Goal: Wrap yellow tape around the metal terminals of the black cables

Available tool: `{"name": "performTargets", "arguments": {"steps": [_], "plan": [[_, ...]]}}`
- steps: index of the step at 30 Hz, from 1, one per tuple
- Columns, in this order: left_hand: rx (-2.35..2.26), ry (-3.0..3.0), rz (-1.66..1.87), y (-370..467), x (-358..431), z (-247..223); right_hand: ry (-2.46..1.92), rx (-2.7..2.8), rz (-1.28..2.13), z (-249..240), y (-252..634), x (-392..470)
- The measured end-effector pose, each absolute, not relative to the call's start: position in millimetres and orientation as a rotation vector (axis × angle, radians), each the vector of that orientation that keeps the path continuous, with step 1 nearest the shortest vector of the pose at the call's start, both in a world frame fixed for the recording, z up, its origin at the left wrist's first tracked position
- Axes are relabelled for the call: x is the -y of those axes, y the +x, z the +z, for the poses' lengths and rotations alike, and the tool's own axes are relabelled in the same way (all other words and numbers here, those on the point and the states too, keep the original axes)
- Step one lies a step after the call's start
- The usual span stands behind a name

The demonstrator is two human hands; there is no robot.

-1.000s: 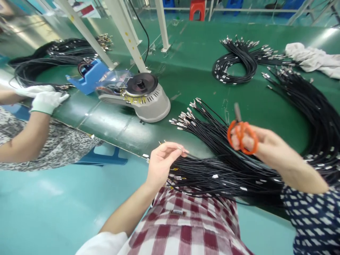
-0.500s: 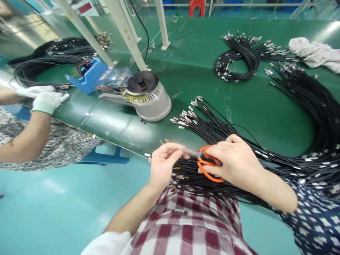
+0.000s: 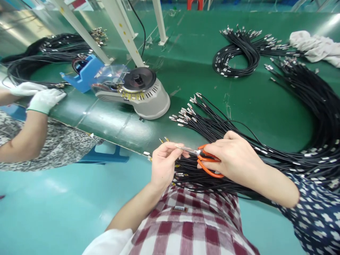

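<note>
Trimming step in hand: the left hand (image 3: 162, 163) pinches a wire end at the bench edge above the black wire bundle (image 3: 225, 170), the right hand (image 3: 233, 157) grips orange scissors (image 3: 205, 162), needing a steady snip

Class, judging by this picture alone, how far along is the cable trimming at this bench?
Looks done: a coiled bundle lies set aside. In hand: the left hand pinches one cable end while the right hand brings orange scissors to it. Apparently left: the large black cable pile beneath.
</note>
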State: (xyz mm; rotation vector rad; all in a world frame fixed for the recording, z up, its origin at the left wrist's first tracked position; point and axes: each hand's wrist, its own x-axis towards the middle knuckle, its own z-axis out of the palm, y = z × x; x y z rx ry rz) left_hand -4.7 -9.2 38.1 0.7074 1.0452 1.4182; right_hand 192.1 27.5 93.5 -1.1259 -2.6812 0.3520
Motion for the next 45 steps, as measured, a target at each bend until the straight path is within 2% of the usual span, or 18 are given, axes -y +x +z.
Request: {"name": "performTargets", "arguments": {"steps": [24,38,45], "plan": [[-1.083,0.739,1.398,-4.0,12.8,44.7,-1.132,2.692,0.388,102.4,192.3,-29.6],[-1.031,0.691,1.406,-5.2,11.6,42.0,-1.157,2.700,0.706,97.9,196.5,-36.9],[-1.013,0.678,1.409,-5.2,11.5,38.3,-1.228,2.630,1.090,92.0,198.3,-44.3]]}}
